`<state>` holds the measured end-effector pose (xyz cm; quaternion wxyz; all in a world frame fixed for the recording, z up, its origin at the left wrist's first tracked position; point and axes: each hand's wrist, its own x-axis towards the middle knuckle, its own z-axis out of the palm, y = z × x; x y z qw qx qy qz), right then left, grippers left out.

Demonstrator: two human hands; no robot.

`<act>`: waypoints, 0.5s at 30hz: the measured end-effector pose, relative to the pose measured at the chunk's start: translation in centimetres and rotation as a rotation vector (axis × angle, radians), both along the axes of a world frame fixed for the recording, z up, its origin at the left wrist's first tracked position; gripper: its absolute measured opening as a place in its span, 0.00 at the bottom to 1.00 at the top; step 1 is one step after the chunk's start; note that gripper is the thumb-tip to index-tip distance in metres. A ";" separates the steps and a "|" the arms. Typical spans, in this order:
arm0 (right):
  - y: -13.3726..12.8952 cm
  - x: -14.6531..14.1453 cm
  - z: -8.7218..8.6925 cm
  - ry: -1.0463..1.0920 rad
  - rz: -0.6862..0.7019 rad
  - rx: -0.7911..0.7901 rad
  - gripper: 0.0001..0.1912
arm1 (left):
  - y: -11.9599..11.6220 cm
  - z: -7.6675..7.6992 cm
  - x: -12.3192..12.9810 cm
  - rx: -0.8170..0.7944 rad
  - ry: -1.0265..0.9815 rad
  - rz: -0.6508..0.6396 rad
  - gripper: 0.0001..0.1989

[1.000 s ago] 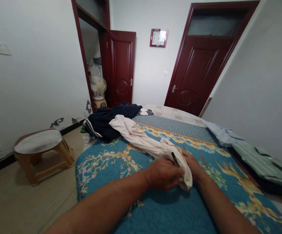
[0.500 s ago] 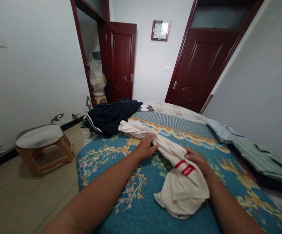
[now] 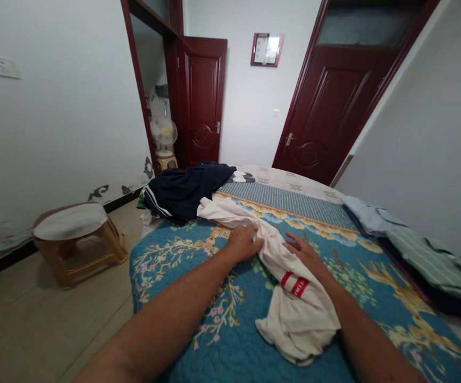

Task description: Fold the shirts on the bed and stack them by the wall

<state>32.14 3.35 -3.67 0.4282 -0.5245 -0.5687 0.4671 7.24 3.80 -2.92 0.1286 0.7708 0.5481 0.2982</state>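
Head view: cream cloth garment with red patches (image 3: pixel 302 319) now lies lengthwise, loosely twisted, on the teal floral quilt (image 3: pixel 242 324), less bunched than before. Left hand (image 3: pixel 243 243) grasps its middle; right hand (image 3: pixel 305 254) has let go, fingers spread alongside, so one-handed hold now.

Cream garment (image 3: pixel 294 319), red patches (image 3: pixel 294 284).

The right hand (image 3: pixel 302 251) has opened closer to the left hand (image 3: pixel 244 242); below it, the once-bunched cream garment (image 3: pixel 300 319) now spreads out.
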 end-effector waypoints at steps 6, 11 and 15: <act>-1.4 -2.8 0.4 0.102 0.314 0.054 0.24 | -0.6 0.4 1.1 -0.139 -0.376 -0.479 0.29; -2.2 -1.0 0.4 0.165 0.322 0.007 0.19 | -0.9 0.7 1.9 -0.258 -0.595 -0.593 0.32; -1.6 -0.4 -0.1 0.325 0.013 -0.027 0.19 | -0.9 0.6 2.6 -0.292 -0.699 -0.601 0.36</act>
